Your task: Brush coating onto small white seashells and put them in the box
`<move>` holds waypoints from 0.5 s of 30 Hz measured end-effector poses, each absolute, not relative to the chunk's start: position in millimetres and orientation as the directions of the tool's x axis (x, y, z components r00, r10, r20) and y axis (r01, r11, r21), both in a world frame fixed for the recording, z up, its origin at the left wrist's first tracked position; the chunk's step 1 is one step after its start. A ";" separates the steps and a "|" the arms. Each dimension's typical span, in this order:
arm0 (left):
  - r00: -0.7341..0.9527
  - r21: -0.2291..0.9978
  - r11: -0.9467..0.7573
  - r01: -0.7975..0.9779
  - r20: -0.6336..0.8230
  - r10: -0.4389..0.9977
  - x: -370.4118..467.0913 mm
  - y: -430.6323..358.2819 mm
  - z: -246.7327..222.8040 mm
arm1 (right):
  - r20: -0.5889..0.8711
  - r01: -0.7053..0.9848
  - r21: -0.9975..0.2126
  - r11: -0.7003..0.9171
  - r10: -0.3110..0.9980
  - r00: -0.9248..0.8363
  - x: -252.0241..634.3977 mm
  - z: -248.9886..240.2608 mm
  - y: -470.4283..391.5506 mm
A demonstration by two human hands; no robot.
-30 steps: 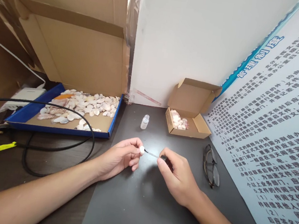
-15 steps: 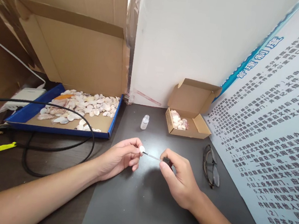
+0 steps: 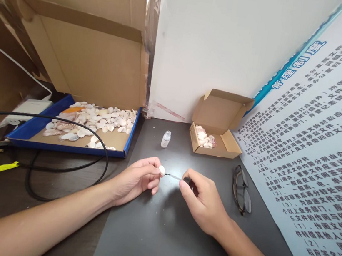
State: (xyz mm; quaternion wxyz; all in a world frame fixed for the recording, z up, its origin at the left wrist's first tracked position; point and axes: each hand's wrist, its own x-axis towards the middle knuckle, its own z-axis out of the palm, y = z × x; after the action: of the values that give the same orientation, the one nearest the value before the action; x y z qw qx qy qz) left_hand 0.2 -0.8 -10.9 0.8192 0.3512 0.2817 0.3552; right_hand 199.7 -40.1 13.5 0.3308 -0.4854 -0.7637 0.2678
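Observation:
Between the thumb and index finger of my left hand (image 3: 142, 179) is a small white shell (image 3: 162, 170). My right hand (image 3: 202, 199) pinches the dark cap of a thin applicator brush (image 3: 174, 177), its clear stem pointing left. The dark bristle tip is at the shell's right edge, seemingly touching it. Beyond my hands a small clear glass bottle (image 3: 165, 139) with a white label stands upright with no cap on it. Most of the brush's cap is hidden by my right fingers.
At the left, a blue-edged cardboard box (image 3: 70, 149) holds many shells, with a black cable (image 3: 106, 165) looping across its front. A small open carton (image 3: 216, 152) with shells stands at the back right. Eyeglasses (image 3: 240, 191) lie by the printed board (image 3: 320, 143) on the right.
My right hand has shifted slightly left and its grip on the brush has turned a little. The shell in my left hand has tilted slightly.

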 end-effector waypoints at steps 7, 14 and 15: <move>0.601 0.777 0.509 -0.369 -0.218 0.769 -0.2 -1.7 -10.0 | 0.273 0.517 -0.741 0.429 0.896 -0.351 200.8 12.4 -39.7; 0.600 0.785 0.505 -0.358 -0.220 0.769 1.0 -1.0 -8.9 | 0.302 0.488 -0.760 0.429 0.898 -0.320 201.3 11.8 -39.6; 0.601 0.785 0.506 -0.358 -0.222 0.768 0.7 -1.2 -8.8 | 0.303 0.475 -0.764 0.437 0.893 -0.334 201.1 11.8 -39.5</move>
State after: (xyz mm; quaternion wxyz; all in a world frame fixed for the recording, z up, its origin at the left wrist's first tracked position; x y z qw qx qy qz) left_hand 0.7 -1.2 -8.8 0.8195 0.3590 0.2856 0.3434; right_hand 201.1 -39.5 11.8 0.3651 -0.4471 -0.7649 0.2860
